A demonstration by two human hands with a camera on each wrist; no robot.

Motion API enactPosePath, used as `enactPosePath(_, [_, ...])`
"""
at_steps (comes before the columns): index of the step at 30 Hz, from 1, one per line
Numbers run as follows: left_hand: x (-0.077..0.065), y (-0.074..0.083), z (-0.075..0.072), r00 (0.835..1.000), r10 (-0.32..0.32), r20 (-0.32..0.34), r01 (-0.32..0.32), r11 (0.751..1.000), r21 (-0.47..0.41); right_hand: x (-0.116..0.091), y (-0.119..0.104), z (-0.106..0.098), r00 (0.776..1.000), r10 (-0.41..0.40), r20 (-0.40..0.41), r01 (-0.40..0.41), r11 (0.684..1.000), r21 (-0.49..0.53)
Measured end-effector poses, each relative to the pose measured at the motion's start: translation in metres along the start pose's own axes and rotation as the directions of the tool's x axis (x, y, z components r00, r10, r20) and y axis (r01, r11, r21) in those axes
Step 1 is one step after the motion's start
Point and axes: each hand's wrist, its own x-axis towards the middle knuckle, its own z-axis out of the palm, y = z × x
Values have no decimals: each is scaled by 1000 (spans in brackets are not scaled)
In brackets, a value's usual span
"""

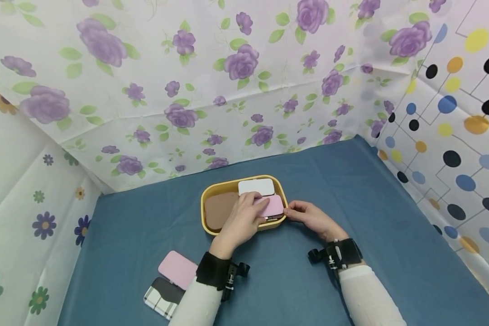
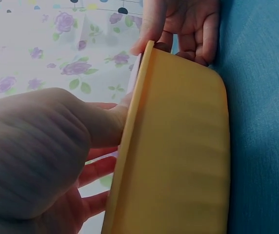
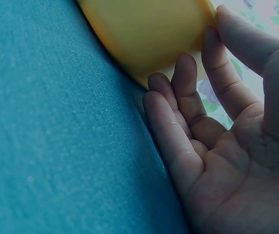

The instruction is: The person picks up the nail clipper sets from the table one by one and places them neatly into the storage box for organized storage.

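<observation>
A yellow oblong bin (image 1: 203, 206) stands on the blue cloth. Inside it are a flat brown case (image 1: 220, 210) on the left, a white case (image 1: 256, 186) at the back right and a pink case (image 1: 275, 206) in front of the white one. My left hand (image 1: 240, 218) reaches over the front rim and grips the pink case, thumb at its near edge and fingers across its top. At the bin's right end, my right hand (image 1: 314, 218) pinches the rim between thumb and index finger. Its other fingers lie loosely bent beside the bin's wall (image 3: 149, 34) in the right wrist view.
Left of my left forearm, a second pink case (image 1: 177, 269) lies on the cloth, beside a plaid case with a dark flap (image 1: 163, 299). My sleeve partly covers both. Behind the bin rises a flowered sheet (image 1: 212, 113), with a dotted sheet (image 1: 452, 131) on the right.
</observation>
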Motion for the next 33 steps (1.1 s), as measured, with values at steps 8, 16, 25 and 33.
enactPosePath(8, [-2, 1, -2, 1000, -5, -1, 5, 1000, 8, 0, 2, 1, 1000, -13, -9, 13, 1000, -9])
enactPosePath(16, [-6, 1, -1, 999, 6, -38, -6, 1000, 8, 0, 2, 1, 1000, -18, -9, 17, 1000, -4])
enactPosePath(25, [-8, 1, -2, 995, 39, -97, -41, 999, -18, 1, -2, 1, 1000, 3, 18, -3, 1000, 13])
enactPosePath(33, [-13, -2, -18, 983, 93, -155, -100, 994, -33, 0, -2, 0, 1000, 13, 0, -13, 1000, -5])
